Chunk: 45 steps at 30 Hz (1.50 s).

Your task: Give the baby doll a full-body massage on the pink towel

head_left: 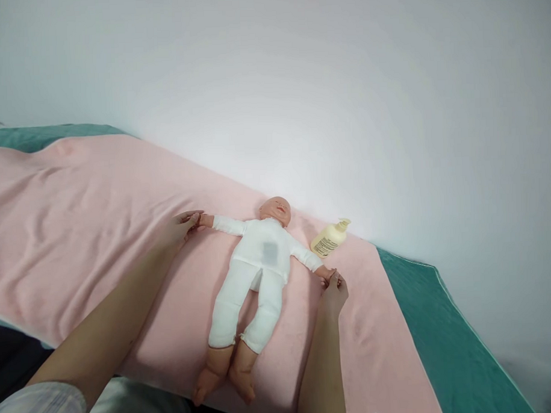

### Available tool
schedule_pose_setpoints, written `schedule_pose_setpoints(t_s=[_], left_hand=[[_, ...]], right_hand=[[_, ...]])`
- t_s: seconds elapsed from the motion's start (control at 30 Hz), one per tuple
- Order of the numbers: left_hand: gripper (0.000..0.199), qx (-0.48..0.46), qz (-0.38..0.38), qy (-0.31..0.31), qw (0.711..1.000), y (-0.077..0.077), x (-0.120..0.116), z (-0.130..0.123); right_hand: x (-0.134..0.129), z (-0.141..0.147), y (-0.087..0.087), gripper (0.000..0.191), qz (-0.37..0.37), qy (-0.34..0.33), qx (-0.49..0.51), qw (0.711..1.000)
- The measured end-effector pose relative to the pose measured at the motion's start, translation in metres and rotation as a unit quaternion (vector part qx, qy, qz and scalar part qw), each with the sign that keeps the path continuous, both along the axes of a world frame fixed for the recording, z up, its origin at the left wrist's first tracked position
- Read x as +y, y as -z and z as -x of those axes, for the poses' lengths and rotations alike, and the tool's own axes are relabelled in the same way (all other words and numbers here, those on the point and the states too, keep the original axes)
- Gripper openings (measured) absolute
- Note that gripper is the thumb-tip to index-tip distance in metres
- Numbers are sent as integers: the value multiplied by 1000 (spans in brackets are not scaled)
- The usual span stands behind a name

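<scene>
Doll (247, 252) lay face up in the head view, head toward the far edge of the blanket (179, 306), feet at the near one. The left hand (180, 229) was pinched on one doll hand, the right hand (335, 292) on the other. Near the far right corner, a bottle (331, 233) bore print (323, 246) too small to read.

Matt cloth-bodied doll (259, 261) with smooth plastic head (275, 210), smooth plastic bottle (331, 237), wrinkled cloth blanket (108, 200), matt wall (299, 97)
</scene>
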State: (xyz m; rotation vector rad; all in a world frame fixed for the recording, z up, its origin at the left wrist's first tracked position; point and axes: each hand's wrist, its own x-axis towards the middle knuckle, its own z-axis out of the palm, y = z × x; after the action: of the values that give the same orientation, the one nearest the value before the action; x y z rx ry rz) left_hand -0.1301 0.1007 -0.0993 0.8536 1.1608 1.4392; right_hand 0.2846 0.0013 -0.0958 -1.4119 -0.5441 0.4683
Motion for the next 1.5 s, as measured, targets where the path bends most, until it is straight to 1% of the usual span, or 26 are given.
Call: schedule_pose_setpoints(t_s=[0.13,0.2,0.27,0.4,0.47,0.57,0.7,0.87,1.03,1.1,1.2,1.3,1.4,1.5], left_hand=[[41,-64,-24,15,998,5,3,-1],[44,-74,-30,20,997,4,3,0],[48,-48,-28,20,998,1,0,0],[53,45,2,30,999,-4,-4,3],[54,62,9,26,998,-5,-4,3],[52,60,6,14,998,-4,-3,0],[42,50,0,-2,999,-6,-5,-3],[33,48,9,-14,999,-9,-9,-4],[28,-5,-3,-29,1000,-7,-5,-6],[28,-32,-7,-23,999,-4,-2,-5],[36,-40,-15,-8,999,-2,0,-3],[44,-5,-15,-2,1000,-5,-4,-2],[44,36,-11,-6,999,-9,-9,-4],[43,40,-17,-16,999,-9,-10,-6]], right_hand=[[2,-1,1,50,-21,-9,24,999],[2,0,0,51,-23,-15,30,999],[1,2,-3,52,-18,-16,34,999],[-2,7,-9,51,-1,-11,35,999],[-3,9,-10,49,5,-10,32,999],[-5,12,-12,44,21,-3,4,1000],[-6,13,-13,40,32,7,-27,999],[-5,10,-11,40,34,13,-29,999],[0,6,-5,44,12,9,-15,1000],[0,6,-4,47,5,2,-11,1000],[-2,7,-4,50,6,-10,-9,1000],[-4,9,-7,49,12,-13,-8,1000],[-5,11,-9,43,25,-10,-9,1000],[-5,13,-11,40,37,-9,-20,999]])
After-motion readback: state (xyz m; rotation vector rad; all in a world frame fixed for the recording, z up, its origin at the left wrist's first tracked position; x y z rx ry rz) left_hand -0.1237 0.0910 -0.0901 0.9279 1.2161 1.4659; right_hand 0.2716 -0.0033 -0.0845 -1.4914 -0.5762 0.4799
